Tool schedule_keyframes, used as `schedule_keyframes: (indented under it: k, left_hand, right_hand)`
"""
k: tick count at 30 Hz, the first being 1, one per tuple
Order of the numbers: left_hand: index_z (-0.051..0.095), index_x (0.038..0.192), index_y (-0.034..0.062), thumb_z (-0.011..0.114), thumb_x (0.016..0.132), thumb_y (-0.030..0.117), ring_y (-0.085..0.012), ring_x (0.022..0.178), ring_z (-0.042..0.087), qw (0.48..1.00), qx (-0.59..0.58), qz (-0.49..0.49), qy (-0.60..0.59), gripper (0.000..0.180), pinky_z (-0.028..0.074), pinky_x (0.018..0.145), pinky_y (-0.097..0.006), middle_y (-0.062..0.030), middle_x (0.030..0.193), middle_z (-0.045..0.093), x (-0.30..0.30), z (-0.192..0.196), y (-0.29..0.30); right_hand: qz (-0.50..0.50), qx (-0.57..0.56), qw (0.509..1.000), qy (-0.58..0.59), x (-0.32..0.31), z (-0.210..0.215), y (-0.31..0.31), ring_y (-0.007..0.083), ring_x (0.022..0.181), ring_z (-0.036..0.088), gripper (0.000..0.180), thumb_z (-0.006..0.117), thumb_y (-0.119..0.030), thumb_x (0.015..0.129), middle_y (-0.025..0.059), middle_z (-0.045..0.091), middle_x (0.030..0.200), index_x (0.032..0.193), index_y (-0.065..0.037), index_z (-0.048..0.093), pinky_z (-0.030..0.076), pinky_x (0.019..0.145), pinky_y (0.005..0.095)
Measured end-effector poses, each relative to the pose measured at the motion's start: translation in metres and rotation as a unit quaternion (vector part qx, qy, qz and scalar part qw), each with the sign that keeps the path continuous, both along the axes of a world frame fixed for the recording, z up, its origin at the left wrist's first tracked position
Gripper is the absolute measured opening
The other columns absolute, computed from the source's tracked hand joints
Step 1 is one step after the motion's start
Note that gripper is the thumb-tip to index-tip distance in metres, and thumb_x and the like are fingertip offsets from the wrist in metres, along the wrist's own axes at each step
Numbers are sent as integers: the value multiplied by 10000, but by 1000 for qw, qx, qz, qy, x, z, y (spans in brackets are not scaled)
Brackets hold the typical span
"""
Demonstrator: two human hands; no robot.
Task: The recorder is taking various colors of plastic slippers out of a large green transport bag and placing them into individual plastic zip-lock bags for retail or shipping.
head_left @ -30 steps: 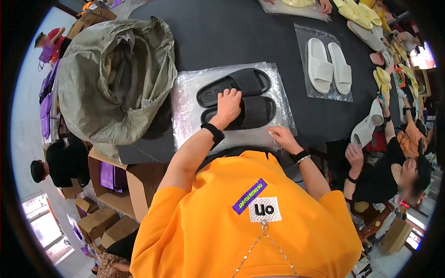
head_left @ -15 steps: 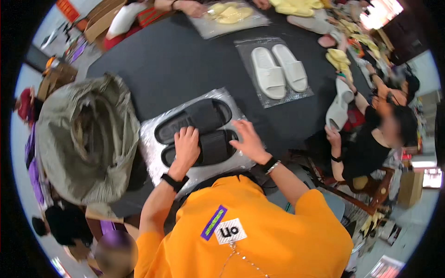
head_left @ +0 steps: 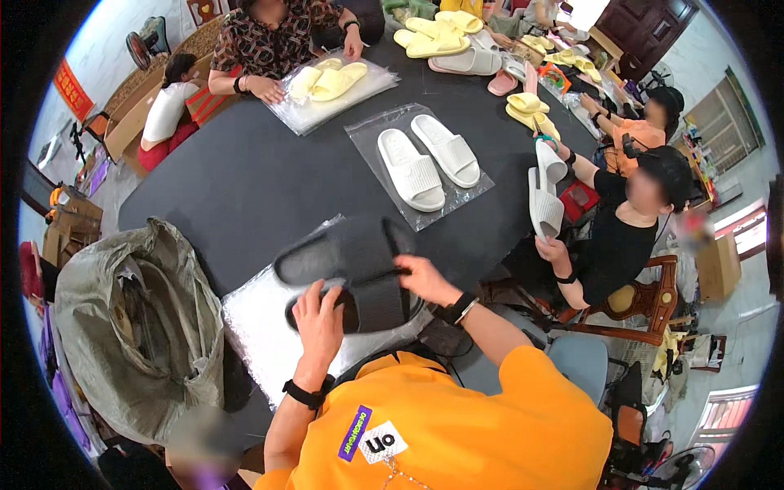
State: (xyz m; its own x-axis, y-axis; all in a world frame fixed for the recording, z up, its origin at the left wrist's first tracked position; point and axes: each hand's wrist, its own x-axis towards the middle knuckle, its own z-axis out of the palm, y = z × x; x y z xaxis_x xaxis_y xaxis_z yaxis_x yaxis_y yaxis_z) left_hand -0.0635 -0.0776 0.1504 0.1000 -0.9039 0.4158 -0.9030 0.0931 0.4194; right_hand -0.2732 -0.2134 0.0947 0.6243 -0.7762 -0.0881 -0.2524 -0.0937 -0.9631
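A pair of black slide slippers (head_left: 371,286) lies side by side between my hands, slightly blurred and seemingly raised from the stack of clear plastic bags (head_left: 251,331). My left hand (head_left: 318,325) grips the nearer slipper around its open end, thumb and fingers on its edge. At the strap end, my right hand (head_left: 428,280) has its fingers closed on the edges where the two slippers meet. Beyond them, a pair of white slippers (head_left: 412,170) rests on a clear plastic bag (head_left: 468,200) on the dark table (head_left: 204,188).
A large grey-green woven sack (head_left: 90,327) stands at the left. Across the table a person handles yellow slippers (head_left: 331,82) on plastic bags. At right another person holds pale slippers (head_left: 545,192) beside a wooden chair (head_left: 645,310). More slippers (head_left: 441,37) are heaped at the far edge.
My right hand, spread beside the black slippers before, has closed on their strap end. The slippers have shifted and look lifted. The view has tilted up, showing more of the far side.
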Motion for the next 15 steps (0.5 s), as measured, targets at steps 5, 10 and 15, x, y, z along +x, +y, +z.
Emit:
schedule_keyframes:
  k: [5,10,15]
  left_hand:
    - [453,1232,121,641,759,142,-347,1141,382,995,91,42,3,510,284,923,-464,-170,1246,422,16,-33,30]
    - [447,1246,128,631,779,274,-369,1199,337,969,240,22,-50,523,242,957,-509,-176,1263,416,19,-75,71]
    - [486,1194,144,665,742,307,-349,1208,335,958,285,23,-12,513,261,931,-534,-148,1263,423,30,-107,94]
  right_hand:
    - [-238,-2,963,-124,-32,13,-74,122,873,536,257,495,69,738,40,598,919,985,20,549,428,772,260]
    - [-391,15,883,-258,-72,25,-166,221,1030,499,397,537,-29,793,109,522,1168,1177,50,474,377,888,315]
    - [-373,141,917,-7,-33,69,-179,287,1168,422,871,554,-278,859,187,352,1344,1417,-121,-95,394,889,385]
